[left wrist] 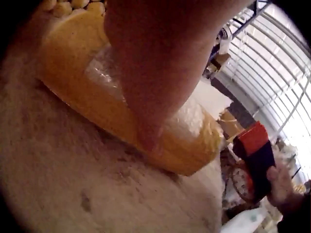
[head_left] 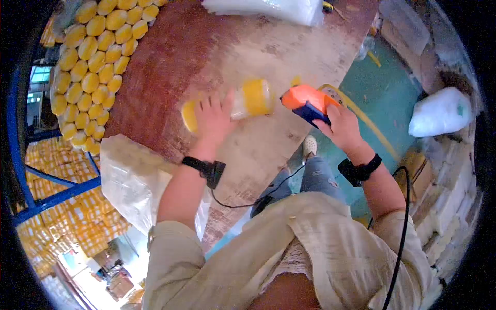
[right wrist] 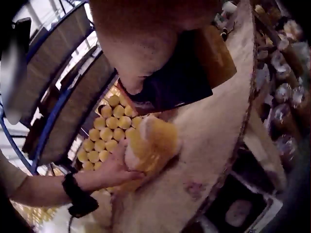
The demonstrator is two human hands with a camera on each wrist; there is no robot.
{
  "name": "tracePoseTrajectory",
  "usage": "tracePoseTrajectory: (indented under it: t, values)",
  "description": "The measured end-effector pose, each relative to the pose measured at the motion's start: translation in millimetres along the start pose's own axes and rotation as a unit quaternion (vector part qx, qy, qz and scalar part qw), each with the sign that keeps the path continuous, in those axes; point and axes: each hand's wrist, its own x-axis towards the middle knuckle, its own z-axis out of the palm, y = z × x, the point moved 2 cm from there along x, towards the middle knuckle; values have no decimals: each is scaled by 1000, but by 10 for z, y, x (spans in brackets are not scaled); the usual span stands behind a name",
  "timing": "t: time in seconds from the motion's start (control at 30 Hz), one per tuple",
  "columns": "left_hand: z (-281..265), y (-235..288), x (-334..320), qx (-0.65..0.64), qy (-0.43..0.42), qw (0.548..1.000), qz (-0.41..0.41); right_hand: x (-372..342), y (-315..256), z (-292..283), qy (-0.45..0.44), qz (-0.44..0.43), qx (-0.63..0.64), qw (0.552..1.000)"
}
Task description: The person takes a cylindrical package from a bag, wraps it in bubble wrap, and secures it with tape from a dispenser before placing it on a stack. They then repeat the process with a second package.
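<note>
A plastic-wrapped roll with yellow bands at both ends (head_left: 257,98) lies on the worn wooden table. Across its middle, my left hand (head_left: 214,121) grips it, thumb and fingers over the clear plastic. In the left wrist view the roll (left wrist: 180,158) runs diagonally under the hand. My right hand (head_left: 343,126) holds an orange and dark blue tape dispenser (head_left: 305,98) by its body, just right of the roll's end. A tape roll (left wrist: 241,182) shows on the dispenser in the left wrist view.
Many similar yellow-ended rolls (head_left: 98,62) are stacked at the table's far left. Clear plastic sheeting (head_left: 129,170) hangs over the left edge. A white plastic bundle (head_left: 268,9) lies at the back. On the green floor (head_left: 382,98) to the right stands a white bag (head_left: 444,111).
</note>
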Motion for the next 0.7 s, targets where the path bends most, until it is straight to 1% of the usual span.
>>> tracePoseTrajectory:
  t: [0.03, 0.1, 0.13, 0.2, 0.3, 0.33, 0.4, 0.43, 0.53, 0.63, 0.7]
  values:
    - [-33, 59, -15, -9, -6, 1000, -30, 32, 66, 0, -10, -24, -12, 1000]
    - [-79, 154, -65, -30, -26, 995, -92, 126, 164, -20, 39, -92, -29, 995]
    - [-100, 181, -89, -40, -29, 993, -104, 194, 214, -42, 61, -129, -36, 989]
    - [-122, 201, -95, -56, -39, 990, -127, 370, 324, -60, 72, -153, -50, 984]
    - [-132, 164, -90, -63, 1, 989, -135, 713, 459, -40, 73, -184, -73, 978]
    - [-126, 158, -100, -74, -17, 987, -143, 829, 511, -34, 70, -193, -81, 975]
    - [-111, 135, -85, -93, -50, 981, -164, 1092, 702, 78, 21, -194, -73, 978]
    - [-127, 134, -94, -88, -46, 981, -164, 1214, 759, 124, -5, -194, -68, 979]
    - [-179, 152, -98, -80, -35, 982, -171, 1570, 858, 162, -63, -251, -103, 960]
    - [-143, 196, -97, -91, -36, 976, -195, 1743, 831, 132, -91, -248, -143, 954]
    - [-111, 214, -122, -100, -39, 973, -206, 1774, 836, 130, -91, -259, -121, 954]
